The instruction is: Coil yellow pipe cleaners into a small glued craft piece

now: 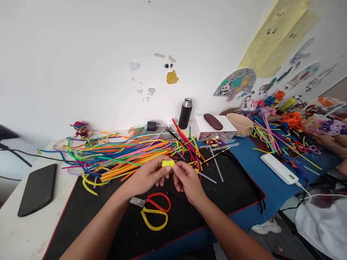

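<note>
My left hand (148, 176) pinches a small yellow pipe-cleaner coil (168, 163) between thumb and fingers, just above the black mat (230, 187). My right hand (187, 180) is closed beside it, its fingertips pinched at the coil's right end. Under both hands lie scissors (153, 209) with one red and one yellow handle. Behind the hands spreads a big pile of coloured pipe cleaners (121, 153).
A black phone (38, 188) lies at the left. A black flask (185, 113), a white box (215, 130) and a beige bowl (240, 124) stand at the back. A white power bank (279, 168) rests on the blue mat. Another person's hand (329, 142) works at the far right.
</note>
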Demonstrator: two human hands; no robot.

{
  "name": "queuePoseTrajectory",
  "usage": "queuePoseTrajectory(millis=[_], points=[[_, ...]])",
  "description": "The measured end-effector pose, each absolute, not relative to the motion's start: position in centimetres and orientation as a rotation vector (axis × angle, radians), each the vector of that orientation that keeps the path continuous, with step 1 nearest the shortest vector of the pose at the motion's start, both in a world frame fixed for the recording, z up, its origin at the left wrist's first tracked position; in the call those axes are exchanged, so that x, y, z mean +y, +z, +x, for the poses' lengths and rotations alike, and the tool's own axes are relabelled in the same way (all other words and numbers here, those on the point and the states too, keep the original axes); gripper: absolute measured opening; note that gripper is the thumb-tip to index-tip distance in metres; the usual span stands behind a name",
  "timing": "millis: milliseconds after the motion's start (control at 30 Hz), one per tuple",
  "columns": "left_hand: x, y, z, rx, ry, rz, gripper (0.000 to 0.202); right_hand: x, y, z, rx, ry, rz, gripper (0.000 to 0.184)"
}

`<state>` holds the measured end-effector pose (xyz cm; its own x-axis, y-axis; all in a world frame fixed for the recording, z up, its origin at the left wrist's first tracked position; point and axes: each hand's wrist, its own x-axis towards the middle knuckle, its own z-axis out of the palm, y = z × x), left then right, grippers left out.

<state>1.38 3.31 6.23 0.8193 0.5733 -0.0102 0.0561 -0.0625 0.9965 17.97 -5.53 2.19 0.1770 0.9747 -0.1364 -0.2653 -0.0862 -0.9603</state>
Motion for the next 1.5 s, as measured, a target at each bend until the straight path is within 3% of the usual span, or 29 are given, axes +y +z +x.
queuePoseTrajectory(millis=[467,700,1067,1500], points=[[3.1,6.7,1.0,0.634,0.484,1.823,0.033,-5.7,2.2,17.6,-0.755,1.286,-1.146,0.049],[3.2,6.4,1.1,0.551,0.567,1.596,0.026,-5.8,2.6,17.3,-0.688,1.296,-1.126,0.048],[3.8,4.8,2.1,0.539,0.543,1.446,0.036,-6.4,1.3,16.9,-0.523,1.378,-0.998,0.050],[4.6,7.1,0.3,0.547,0.567,1.526,0.034,-6.3,1.9,16.8,-0.565,1.404,-0.976,0.053]])
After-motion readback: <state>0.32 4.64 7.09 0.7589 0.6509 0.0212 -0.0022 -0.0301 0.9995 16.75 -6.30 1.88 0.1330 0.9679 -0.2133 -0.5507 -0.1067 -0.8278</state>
